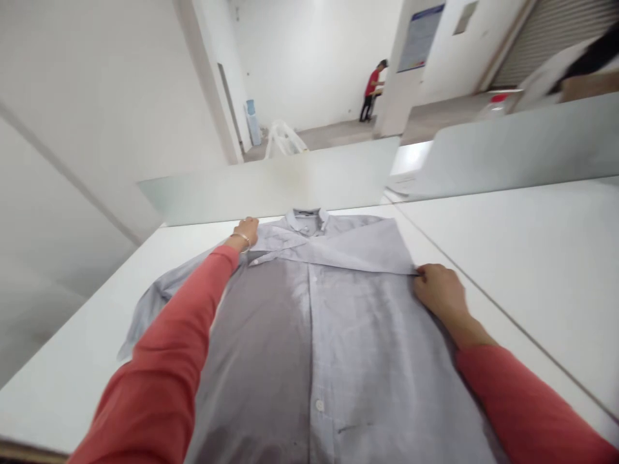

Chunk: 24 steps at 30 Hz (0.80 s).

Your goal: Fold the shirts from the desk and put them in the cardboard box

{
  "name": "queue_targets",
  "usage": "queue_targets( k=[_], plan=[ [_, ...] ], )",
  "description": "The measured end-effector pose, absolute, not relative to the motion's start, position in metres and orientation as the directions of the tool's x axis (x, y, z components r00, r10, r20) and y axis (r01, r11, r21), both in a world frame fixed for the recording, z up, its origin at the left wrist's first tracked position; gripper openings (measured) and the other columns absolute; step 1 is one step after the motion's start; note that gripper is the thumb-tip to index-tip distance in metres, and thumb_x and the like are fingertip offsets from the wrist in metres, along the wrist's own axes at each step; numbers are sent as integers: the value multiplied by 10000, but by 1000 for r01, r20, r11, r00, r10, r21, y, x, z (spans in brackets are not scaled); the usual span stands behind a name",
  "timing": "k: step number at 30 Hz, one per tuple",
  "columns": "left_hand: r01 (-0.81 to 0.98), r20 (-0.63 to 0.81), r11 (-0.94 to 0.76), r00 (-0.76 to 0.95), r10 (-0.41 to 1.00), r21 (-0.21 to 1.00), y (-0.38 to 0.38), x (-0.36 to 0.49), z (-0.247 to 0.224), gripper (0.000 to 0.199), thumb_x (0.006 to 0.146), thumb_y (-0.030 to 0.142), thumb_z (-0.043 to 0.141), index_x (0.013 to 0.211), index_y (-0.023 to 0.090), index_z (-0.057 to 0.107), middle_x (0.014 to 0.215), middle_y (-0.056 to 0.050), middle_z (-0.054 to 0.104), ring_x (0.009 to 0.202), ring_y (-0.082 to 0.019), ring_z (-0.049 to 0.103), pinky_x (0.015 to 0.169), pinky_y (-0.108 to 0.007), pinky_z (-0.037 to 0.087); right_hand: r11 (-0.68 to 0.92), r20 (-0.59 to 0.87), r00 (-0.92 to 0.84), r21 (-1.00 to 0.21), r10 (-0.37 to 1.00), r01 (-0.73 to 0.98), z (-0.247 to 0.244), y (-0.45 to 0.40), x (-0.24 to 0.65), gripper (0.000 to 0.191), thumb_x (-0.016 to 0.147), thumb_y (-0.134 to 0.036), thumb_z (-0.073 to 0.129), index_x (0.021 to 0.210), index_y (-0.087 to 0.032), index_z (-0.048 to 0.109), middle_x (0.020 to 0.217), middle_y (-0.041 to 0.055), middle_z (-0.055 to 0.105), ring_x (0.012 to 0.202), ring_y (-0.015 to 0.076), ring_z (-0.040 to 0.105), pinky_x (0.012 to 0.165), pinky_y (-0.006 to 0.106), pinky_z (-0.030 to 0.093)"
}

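Note:
A grey button-up shirt (362, 335) lies front side up, its collar (307, 221) at the far side. The sleeve on the right (358, 248) is folded across the chest, its cuff end over by the left shoulder. There my left hand (247, 232), with a bracelet at the wrist, is closed on the cloth; its fingertips are partly hidden. At the right side of the shirt, my right hand (440, 290) pinches the lower edge of the folded sleeve. The other sleeve (159, 296) spreads out to the left, partly behind my left arm.
The white table (532, 258) has a seam running along the right of the shirt. Low frosted partitions (290, 183) stand along its far edge. Beyond them are a white plastic bag (284, 138), a red-capped bottle (496, 104) and a person in red (372, 90) in the distance.

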<state>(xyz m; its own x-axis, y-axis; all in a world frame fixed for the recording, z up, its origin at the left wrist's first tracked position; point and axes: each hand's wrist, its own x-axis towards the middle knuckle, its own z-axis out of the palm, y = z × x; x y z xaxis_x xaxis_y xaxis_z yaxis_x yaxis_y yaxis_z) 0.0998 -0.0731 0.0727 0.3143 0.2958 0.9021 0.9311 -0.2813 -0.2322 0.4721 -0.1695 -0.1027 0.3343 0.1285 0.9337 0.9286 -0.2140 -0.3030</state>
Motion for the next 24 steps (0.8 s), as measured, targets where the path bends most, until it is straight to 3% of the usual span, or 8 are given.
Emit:
queue_targets(
  k=[3,7,12,16,20,24],
  plan=[
    [872,888,-345,424,178,-347,-68,112,52,391,798,233,428,1178,144,447,1284,-102,393,1188,-209,350,992,-324,293,-89,883,410,-400,230,912,-93,-182,477,341,746,-164,427,1031,-87,598,1056,137,588,991,234,540,839,312,428],
    [779,818,-413,562,125,-472,-46,122,19,368,838,363,383,1139,181,489,1279,-71,421,1194,-185,343,1002,-317,292,97,846,437,-484,306,869,-60,-206,489,402,776,-227,426,1159,-148,519,1159,69,553,985,164,554,795,246,451],
    [823,851,-432,486,199,-369,-28,127,-5,426,851,402,338,1235,232,409,1345,-31,368,1256,-217,274,1003,-401,285,-74,921,263,-252,288,965,3,-211,486,413,836,-208,340,1222,-142,473,1234,63,496,1086,165,487,895,260,397],
    [817,868,-452,470,159,-359,-23,127,-7,406,847,395,353,1203,232,458,1312,-28,417,1241,-215,309,989,-394,311,-133,924,145,-104,353,986,38,-183,484,453,808,-98,355,1245,-151,460,1294,49,438,1175,177,390,970,266,317],
    [789,872,-462,486,67,-404,-11,126,-1,372,854,326,345,1162,184,500,1237,-50,488,1167,-211,390,969,-380,344,-201,902,131,-51,412,978,51,-152,493,558,749,-17,366,1277,-192,417,1297,36,431,1235,218,284,940,328,338],
    [780,857,-409,516,-8,-473,-1,126,5,331,834,184,331,1067,175,566,1138,-54,556,1061,-196,475,949,-355,368,-266,901,167,-61,400,962,54,-135,502,450,792,-68,332,1189,-198,500,1209,83,488,1186,258,306,896,407,352]
  ],
)
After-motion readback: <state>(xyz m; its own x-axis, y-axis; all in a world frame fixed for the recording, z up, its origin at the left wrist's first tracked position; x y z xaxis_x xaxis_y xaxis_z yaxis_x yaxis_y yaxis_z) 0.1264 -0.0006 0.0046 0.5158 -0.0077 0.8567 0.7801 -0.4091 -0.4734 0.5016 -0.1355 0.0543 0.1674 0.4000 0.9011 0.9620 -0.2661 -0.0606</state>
